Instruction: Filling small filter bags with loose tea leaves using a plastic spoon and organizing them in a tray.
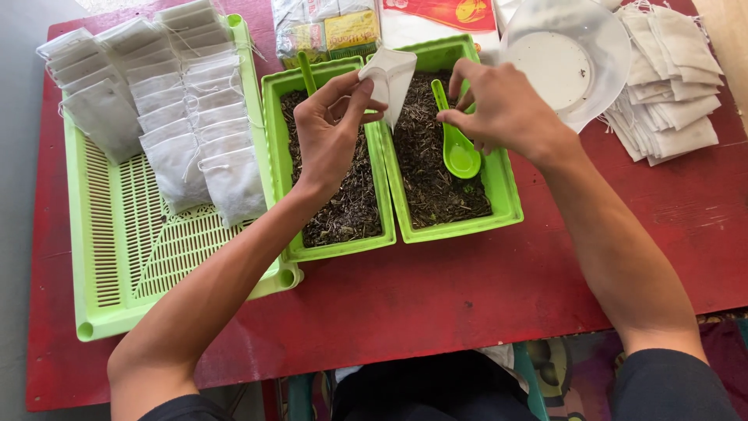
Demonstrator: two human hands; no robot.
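A: Status near edge first?

B: Red painted wooden table is seen closest. On it, two green rectangular plastic trays of dark loose dried leaf are set side by side, left tray and right tray, touching.

A: Hands?

B: Left hand is closed in a pinch on a small white fabric filter pouch, held mouth-up over the seam between the trays. Right hand is closed on the handle of a green plastic spoon; the bowl is resting on the leaf in the right tray.

A: Advice for the fill?

B: Judgement only: the pouch mouth should be kept spread and held over a tray, so spill is caught. A level scoop is advised; the pouch is narrow.

A: Further out?

B: A large green slatted plastic tray is placed to the left, with rows of filled white pouches laid on it. A clear plastic bowl and a stack of flat empty white pouches are seen far right. Printed packets are lying at the back edge.
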